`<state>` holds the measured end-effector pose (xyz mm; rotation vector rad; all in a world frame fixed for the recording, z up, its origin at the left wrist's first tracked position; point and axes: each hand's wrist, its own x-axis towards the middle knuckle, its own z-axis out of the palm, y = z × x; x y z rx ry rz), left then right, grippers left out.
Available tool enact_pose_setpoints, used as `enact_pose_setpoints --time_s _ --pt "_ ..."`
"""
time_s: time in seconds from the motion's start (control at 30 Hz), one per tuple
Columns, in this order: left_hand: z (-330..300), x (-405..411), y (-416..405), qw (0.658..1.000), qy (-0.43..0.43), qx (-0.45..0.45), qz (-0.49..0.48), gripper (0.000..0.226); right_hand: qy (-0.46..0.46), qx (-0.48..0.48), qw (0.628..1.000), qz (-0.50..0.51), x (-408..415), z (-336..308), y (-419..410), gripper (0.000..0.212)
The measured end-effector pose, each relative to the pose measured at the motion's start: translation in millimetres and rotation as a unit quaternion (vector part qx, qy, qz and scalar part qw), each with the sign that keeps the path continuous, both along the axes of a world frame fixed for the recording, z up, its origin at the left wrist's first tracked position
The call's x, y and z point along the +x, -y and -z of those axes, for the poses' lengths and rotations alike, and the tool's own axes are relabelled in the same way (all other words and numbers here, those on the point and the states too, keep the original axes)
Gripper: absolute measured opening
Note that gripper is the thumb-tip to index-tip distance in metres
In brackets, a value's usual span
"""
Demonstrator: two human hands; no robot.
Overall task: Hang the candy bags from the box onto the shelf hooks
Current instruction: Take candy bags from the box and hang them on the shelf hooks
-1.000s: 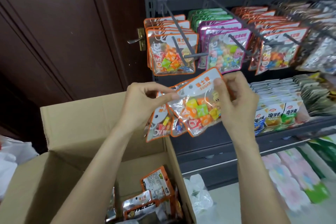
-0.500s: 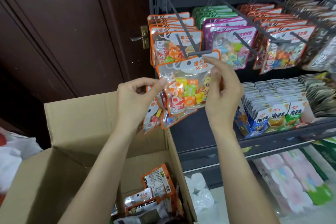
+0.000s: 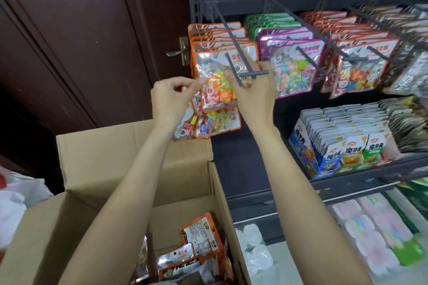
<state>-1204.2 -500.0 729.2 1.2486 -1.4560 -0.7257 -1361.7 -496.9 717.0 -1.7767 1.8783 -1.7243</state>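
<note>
Candy bag [image 3: 214, 90] upright on hook [image 3: 234, 71] | both hands hold it

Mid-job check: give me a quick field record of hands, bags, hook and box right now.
left hand: pinches spare orange bags below the hook
right hand: holds front orange bag up at the hook tip
hook: leftmost, already carries orange bags
box: open, more bags inside
neighbour hook: purple bags

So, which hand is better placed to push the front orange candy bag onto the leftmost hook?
The right hand, probably. Its fingers already hold the front bag just at the hook tip, while the left hand grips the spare bags lower down.
</note>
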Motion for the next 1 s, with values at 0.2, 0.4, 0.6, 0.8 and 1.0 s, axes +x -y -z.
enact_pose_setpoints --time_s 0.2,0.4,0.6,0.8,1.0 --pt "1 14 -1 0.999 0.045 0.020 0.020 0.014 0.043 -0.047 0.998 0.007 3 11 20 0.045" --pt "34 55 -44 0.995 0.067 0.059 0.037 0.008 -0.040 -0.028 0.999 0.008 3 21 5 0.046" --pt "29 50 -76 0.986 -0.157 0.056 0.028 0.010 0.177 0.095 0.971 -0.128 24 59 -86 0.069" --pt "22 17 -79 0.951 -0.270 0.129 0.073 0.013 0.442 0.224 0.823 -0.277 24 66 -114 0.044" --pt "30 1 -91 0.951 -0.204 0.066 0.225 0.058 0.503 0.134 0.837 -0.172 10 59 -117 0.037"
